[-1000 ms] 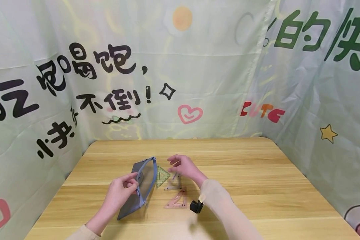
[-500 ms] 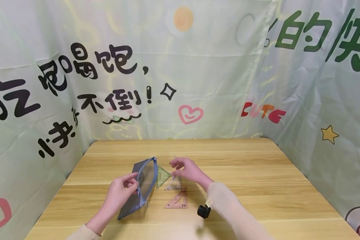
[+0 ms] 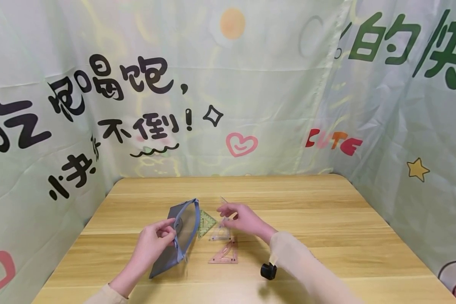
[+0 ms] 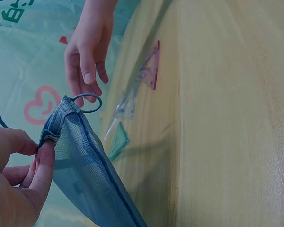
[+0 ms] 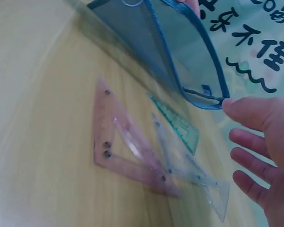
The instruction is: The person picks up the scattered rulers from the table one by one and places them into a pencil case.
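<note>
My left hand (image 3: 153,240) pinches the rim of a blue-grey mesh zipper pouch (image 3: 163,257), whose mouth gapes toward the right. In the left wrist view, thumb and fingers grip the pouch (image 4: 80,161) near its zipper end. My right hand (image 3: 245,217) hovers right of the pouch, above the rulers. In the right wrist view its fingers (image 5: 251,142) are spread and loosely bent, holding nothing. A green set square (image 3: 206,223) lies by the pouch mouth. Beside it are a clear set square (image 3: 219,237) and a pink one (image 3: 225,255). Another clear piece (image 5: 220,201) is partly hidden by the right hand in the head view.
A wooden table (image 3: 308,211) carries everything. Printed cloth curtains (image 3: 273,101) hang behind it and on both sides. A small black camera (image 3: 268,271) is worn at the right wrist. A cord loop (image 4: 92,103) hangs from the pouch end.
My right hand has drifted a little right and down in the head view, and a clear tip now shows beyond its fingers. The left hand and pouch stay in place.
</note>
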Tool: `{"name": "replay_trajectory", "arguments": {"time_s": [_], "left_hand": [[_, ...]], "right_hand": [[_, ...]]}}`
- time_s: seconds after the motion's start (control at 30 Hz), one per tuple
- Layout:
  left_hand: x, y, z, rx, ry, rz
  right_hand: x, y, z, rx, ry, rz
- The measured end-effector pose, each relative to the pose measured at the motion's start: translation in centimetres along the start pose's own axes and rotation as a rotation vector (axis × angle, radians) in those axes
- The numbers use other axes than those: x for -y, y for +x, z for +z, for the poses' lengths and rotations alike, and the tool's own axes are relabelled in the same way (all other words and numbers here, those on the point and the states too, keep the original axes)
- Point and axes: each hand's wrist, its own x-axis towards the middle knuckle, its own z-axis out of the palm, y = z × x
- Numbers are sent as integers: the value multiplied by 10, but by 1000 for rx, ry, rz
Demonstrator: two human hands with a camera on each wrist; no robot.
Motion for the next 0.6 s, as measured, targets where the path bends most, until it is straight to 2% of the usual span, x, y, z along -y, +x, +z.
{"name": "replay_trajectory", "arguments": {"time_s": [0.23,0.6], "left_hand": [[0,0,0,-1,4,-4],[0,0,0,3,13,-4]], "right_hand": [[-6,-9,2,42,11,-40],[-15,-22,2,144,-29,-45]]}}
